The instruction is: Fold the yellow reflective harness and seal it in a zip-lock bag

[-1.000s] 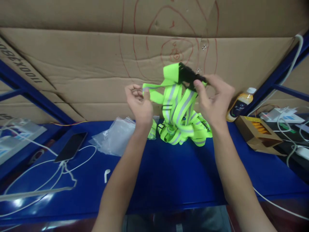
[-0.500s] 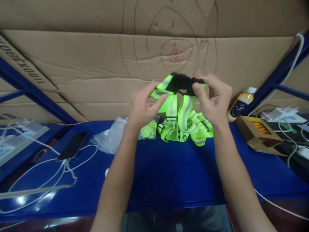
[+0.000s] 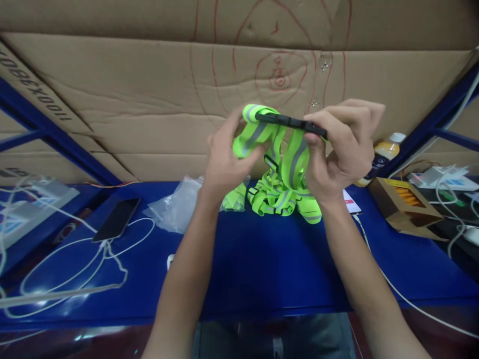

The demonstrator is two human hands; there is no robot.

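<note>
Both hands hold up a neon-yellow reflective strap [image 3: 258, 138] with grey stripes. My left hand [image 3: 228, 157] is closed around its looped left part, thumb in front. Between finger and thumb, my right hand [image 3: 337, 144] pinches the right end of a black plastic buckle [image 3: 290, 121], which is now seen edge-on. Straps hang from it down to a tangled heap of the same webbing [image 3: 275, 199] on the blue table, with small black slide adjusters in it. Behind my left wrist lie a clear plastic bag [image 3: 175, 207] and a bagged neon-yellow bundle [image 3: 235, 198].
A black phone [image 3: 117, 219] with white cables lies at the left, near a power strip [image 3: 41, 207]. On the right are a juice bottle [image 3: 385, 152], an open cardboard box [image 3: 406, 207] and a lit-screen device [image 3: 352, 202]. A cardboard wall [image 3: 149, 99] stands behind.
The black buckle has been turned from its broad face to its thin edge. My right hand's outer fingers have lifted. The view has shifted slightly, and the lit-screen device now shows beside my right wrist.
</note>
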